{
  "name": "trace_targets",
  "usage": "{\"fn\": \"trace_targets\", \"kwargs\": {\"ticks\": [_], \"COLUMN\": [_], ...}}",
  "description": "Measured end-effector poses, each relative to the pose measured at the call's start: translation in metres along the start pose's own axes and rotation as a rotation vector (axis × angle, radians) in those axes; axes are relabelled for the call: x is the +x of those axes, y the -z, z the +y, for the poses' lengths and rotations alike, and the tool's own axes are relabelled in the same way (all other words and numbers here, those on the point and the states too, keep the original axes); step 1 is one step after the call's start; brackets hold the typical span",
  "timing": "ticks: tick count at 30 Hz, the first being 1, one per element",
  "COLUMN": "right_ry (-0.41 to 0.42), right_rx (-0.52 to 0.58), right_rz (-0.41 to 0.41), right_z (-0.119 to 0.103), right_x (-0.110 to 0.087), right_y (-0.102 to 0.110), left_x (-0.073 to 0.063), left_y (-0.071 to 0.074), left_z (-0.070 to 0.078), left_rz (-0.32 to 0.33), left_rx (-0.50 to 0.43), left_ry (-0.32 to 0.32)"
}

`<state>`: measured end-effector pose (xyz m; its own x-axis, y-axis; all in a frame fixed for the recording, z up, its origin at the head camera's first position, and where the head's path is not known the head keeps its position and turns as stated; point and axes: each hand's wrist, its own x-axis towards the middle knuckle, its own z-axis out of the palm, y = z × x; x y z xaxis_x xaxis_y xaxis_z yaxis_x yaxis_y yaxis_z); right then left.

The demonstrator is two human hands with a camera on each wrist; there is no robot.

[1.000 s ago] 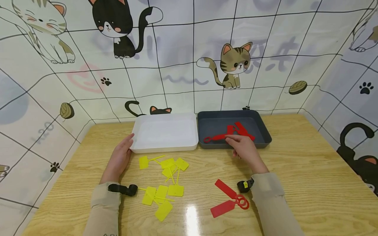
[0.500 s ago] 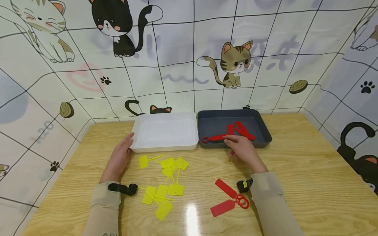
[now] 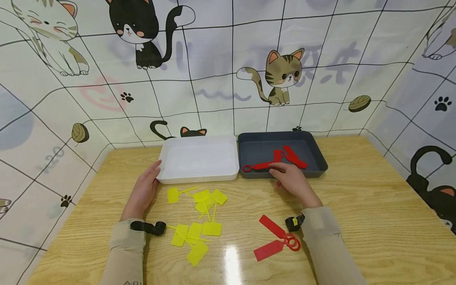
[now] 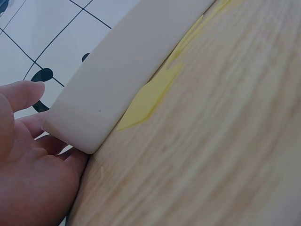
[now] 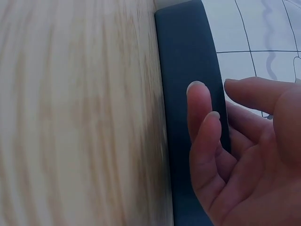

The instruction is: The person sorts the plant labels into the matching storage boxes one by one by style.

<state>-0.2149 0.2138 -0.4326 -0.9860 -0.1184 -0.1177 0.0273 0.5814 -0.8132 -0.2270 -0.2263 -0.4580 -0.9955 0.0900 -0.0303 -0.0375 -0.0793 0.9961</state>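
A loosely spread left hand [image 3: 143, 190] touches the white tray [image 3: 198, 158], yellow tags [image 3: 212, 229] lie in front, two red tags [image 3: 268, 250] farther right, and a relaxed right hand [image 3: 293, 183] reaches partly into the dark tray [image 3: 260, 147] beside more red tags [image 3: 296, 160].

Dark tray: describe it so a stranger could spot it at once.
Find the wooden table below the cat-print backdrop. At its far edge, right of the white tray, sits the dark tray, by the right hand. Unlike its neighbour, it holds red tags.
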Motion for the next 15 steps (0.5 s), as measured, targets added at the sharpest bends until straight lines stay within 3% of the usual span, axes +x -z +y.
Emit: {"fn": "trace_targets", "kwargs": {"ticks": [6,15], "right_ry": [0.018,0.003], "right_rx": [-0.058,-0.058], "right_rz": [-0.007,-0.024], "right_z": [0.0013,-0.0014], "right_x": [0.0002,-0.0008], "right_y": [0.0007,0.0003], "left_x": [0.0021,0.0014], "left_y": [0.0004,-0.0001], "left_z": [-0.0021,-0.0009], "left_rz": [-0.004,0.025], "left_rx": [0.000,0.031], "left_ry": [-0.008,0.019]}}
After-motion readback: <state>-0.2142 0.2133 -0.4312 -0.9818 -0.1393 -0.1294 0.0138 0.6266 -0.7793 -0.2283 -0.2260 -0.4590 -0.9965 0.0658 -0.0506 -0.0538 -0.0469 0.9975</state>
